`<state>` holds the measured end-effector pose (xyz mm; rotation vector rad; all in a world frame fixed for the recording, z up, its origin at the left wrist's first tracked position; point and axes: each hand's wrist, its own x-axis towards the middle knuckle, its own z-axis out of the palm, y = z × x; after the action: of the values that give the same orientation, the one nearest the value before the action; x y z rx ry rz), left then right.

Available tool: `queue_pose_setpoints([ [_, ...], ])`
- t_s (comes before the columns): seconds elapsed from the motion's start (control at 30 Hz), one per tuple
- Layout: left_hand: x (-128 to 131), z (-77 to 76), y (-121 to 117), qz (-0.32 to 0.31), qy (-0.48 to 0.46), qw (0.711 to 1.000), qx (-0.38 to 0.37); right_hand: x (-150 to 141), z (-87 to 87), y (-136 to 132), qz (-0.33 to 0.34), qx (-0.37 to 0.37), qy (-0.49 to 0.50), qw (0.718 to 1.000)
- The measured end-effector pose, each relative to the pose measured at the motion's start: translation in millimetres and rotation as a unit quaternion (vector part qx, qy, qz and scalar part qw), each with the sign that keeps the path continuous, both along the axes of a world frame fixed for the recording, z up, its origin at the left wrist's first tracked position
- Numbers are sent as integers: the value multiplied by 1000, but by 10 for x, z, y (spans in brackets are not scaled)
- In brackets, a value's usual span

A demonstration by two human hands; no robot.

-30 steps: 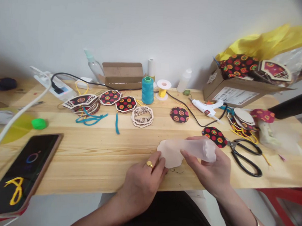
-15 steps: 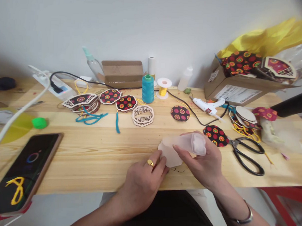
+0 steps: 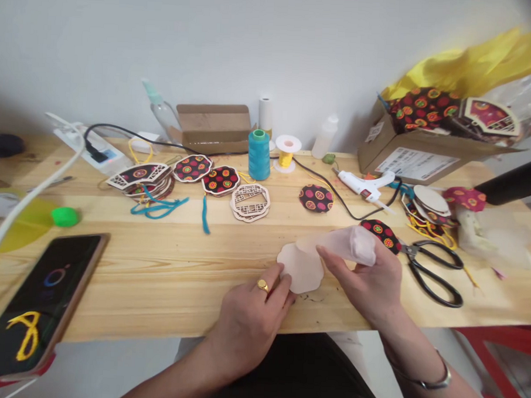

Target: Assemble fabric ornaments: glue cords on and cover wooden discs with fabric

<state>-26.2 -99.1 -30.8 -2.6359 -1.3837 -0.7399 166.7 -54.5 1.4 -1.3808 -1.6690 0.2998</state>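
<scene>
My left hand [image 3: 254, 313], with a gold ring, pinches the lower left edge of a pale scalloped wooden piece [image 3: 301, 271] near the table's front edge. Wrapped in the fingers of my right hand [image 3: 371, 280] is a translucent white squeeze bottle [image 3: 347, 243], lying tilted with its base towards me. Its narrow end reaches over the far edge of the pale piece; whether the tip touches it I cannot tell. Behind my right hand lies a round patterned fabric piece [image 3: 382, 236], beside black-handled scissors [image 3: 436, 271].
Farther back stand a teal thread cone [image 3: 259, 155], a yellow thread spool [image 3: 287, 156] and a white glue gun [image 3: 365, 184]. A lattice wooden piece [image 3: 250, 202] and a fabric disc [image 3: 316, 198] lie mid-table. A phone [image 3: 43, 295] is at left, a full cardboard box [image 3: 421, 153] at right.
My right hand has shifted right with the squeeze bottle, uncovering more of the pale piece. My left hand still holds that piece in about the same place.
</scene>
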Motion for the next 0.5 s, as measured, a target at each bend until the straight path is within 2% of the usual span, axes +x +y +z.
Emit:
queue_pose_setpoints([
  [0.27,-11,-18,-11,2,-1,1000,0,102,49,-14,-22,8,-26,999],
  [0.5,-15,-36,-6,3,0,1000,-5,202,-51,-80,-22,-2,17,1000],
])
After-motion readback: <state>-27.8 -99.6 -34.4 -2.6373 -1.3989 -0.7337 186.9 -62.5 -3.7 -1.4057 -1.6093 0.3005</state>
